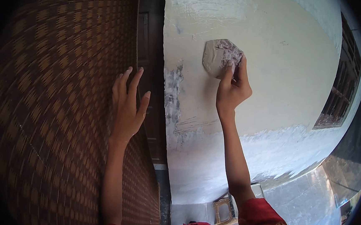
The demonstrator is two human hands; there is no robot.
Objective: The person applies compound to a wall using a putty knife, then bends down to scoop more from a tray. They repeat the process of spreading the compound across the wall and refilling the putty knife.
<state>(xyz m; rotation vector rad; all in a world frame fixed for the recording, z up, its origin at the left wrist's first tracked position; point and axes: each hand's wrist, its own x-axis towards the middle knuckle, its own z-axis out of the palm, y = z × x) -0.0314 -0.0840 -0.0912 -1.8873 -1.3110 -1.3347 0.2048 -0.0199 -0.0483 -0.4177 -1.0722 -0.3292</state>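
Observation:
My right hand (233,88) is closed on the lower right edge of a flat, grey, angular piece (216,57), thumb and fingers pinching it. White and purplish smears cover its right part, and its exact kind is unclear. It overlaps the cream-painted wall (278,76). My left hand (127,103) is raised in front of the woven brown panel (52,79), fingers spread and nothing in them. Worn grey patches (173,100) run down the wall's left edge, and its lower part is whitish.
Between the woven panel and the wall stands a dark wooden door (145,56). A barred window (341,80) is on the right. Low down, a wooden frame-like object (224,212) stands by the wall on the grey floor (295,200).

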